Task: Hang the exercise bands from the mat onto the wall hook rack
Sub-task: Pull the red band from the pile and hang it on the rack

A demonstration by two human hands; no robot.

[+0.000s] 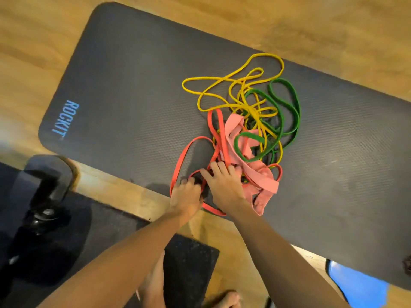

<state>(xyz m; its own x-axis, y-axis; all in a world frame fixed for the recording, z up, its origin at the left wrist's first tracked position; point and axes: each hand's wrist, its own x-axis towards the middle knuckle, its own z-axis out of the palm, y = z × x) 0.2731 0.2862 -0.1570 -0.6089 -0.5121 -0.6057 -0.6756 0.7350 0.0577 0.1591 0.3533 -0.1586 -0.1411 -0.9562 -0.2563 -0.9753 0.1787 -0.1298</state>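
A tangled heap of exercise bands lies on a dark grey mat. It holds thin yellow bands, a green band, a wide pink band and a red band. My left hand curls its fingers round the red band at the mat's near edge. My right hand rests on the heap where red and pink bands cross, its fingers bent into them. The wall hook rack is not in view.
The mat lies on a wooden floor. A black dumbbell sits on dark rubber flooring at the lower left. A dark rubber tile and my bare feet are below my arms. Something blue shows at the lower right.
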